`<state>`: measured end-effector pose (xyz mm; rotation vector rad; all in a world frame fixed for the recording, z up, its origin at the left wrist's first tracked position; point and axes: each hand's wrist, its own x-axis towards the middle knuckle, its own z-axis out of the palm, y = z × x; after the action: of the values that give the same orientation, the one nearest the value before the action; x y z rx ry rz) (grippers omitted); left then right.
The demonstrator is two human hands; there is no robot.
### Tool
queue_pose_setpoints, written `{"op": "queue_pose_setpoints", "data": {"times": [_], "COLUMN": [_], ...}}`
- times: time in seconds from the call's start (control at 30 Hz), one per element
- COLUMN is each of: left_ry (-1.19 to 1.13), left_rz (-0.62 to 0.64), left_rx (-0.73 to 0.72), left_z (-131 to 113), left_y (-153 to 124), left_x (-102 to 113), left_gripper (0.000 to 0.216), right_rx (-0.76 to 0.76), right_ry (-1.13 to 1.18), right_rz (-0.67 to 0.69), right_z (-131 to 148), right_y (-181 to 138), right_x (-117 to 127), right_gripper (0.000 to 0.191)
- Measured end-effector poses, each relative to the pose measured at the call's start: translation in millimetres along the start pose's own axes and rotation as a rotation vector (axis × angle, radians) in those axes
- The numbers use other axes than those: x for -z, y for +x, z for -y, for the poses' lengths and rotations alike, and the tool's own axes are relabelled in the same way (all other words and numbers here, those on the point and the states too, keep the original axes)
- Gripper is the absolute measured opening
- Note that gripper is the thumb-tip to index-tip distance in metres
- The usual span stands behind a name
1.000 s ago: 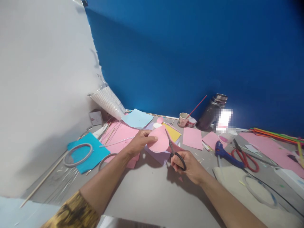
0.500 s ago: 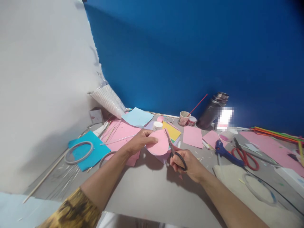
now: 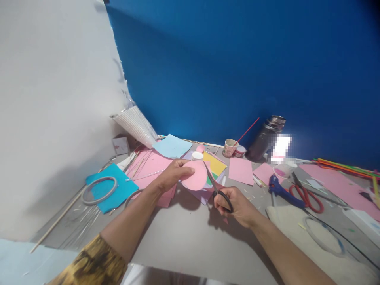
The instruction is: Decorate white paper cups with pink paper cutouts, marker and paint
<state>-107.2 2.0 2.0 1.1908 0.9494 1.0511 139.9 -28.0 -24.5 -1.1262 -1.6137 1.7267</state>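
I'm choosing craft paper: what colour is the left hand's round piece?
The round piece is pink; head view.

Left hand (image 3: pixel 177 174) partly hidden behind round pink paper (image 3: pixel 196 179); bright patch (image 3: pixel 281 148) pixelated.

Grey table (image 3: pixel 178 241); pink sheet (image 3: pixel 240 171) atop

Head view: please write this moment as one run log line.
left hand: holds roundish pink paper piece; right hand: holds black-handled metal scissors; scissors: beside paper edge
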Motion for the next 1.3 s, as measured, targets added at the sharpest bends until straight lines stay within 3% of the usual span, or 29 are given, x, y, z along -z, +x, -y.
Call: {"op": "queue_pose_setpoints", "data": {"times": [0.47, 0.97, 1.3], "left_ry": [0.116, 0.011, 0.089], "left_rz": [0.044, 0.096, 0.081], "left_rx": [0.022, 0.005, 0.050], "left_z": [-0.6, 0.1, 0.0], "left_y": [-1.1, 0.5, -0.1], "left_x": [1.2, 7.0, 4.3], "left_gripper": [0.026, 0.032, 0.027], "right_rx": [0.021, -0.014, -0.034], "right_ry": [-0.003, -0.035, -0.040], "right_rz": [0.054, 0.050, 0.069], "right_z": [-2.1, -0.4, 2.7], "right_y": [0.0, -0.7, -0.1], "right_x": [1.3, 1.9, 0.9], "right_gripper": [0.055, 0.051, 0.046]}}
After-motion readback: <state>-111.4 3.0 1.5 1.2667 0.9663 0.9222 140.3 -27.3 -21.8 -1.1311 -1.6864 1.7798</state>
